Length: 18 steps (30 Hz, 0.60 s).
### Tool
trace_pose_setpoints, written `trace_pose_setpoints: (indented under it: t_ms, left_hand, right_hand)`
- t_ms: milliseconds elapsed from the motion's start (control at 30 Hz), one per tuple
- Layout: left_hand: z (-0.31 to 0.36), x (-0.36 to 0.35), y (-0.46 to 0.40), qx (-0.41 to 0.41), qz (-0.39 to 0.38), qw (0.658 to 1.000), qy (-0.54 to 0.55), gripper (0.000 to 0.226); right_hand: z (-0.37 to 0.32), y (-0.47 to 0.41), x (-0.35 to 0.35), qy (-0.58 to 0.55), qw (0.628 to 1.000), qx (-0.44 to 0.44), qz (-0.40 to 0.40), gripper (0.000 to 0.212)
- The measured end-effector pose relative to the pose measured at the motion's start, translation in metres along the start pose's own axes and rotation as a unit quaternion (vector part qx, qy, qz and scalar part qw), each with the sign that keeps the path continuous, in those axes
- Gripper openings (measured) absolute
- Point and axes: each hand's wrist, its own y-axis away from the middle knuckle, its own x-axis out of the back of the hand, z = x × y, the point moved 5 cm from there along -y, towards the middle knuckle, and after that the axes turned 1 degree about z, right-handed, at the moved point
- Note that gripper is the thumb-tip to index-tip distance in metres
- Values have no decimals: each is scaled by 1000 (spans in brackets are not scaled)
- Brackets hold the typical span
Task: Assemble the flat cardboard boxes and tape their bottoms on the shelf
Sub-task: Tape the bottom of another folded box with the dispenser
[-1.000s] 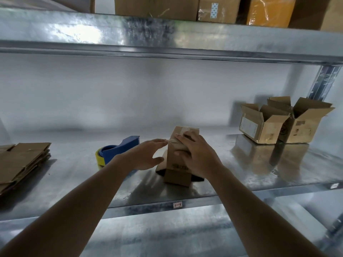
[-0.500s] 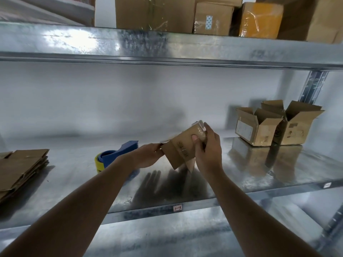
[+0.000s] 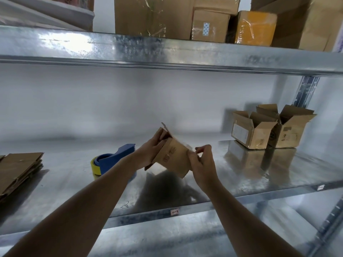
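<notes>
Two bare forearms reach over a metal shelf (image 3: 241, 175), holding a small cardboard box (image 3: 173, 157) tilted in the air above it. Left hand (image 3: 148, 154) grips the box's open end, fingers curled round a flap. Right hand (image 3: 202, 164) pinches its other edge. Blue tape dispenser (image 3: 113, 160) sits just left, flat cardboard stack (image 3: 18, 169) farther left.
</notes>
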Motion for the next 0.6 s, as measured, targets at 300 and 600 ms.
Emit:
trace_pose_setpoints:
  t_ms: [300, 600]
  left_hand:
    - [0, -19, -20, -18, -53, 964, -259, 58]
    - [-7, -15, -42, -15, -18, 932, -362, 48]
  right_hand:
    - [-45, -10, 2, 72, 995, -58, -35, 82]
    - [-49, -20, 33, 119, 992, -30, 2, 30]
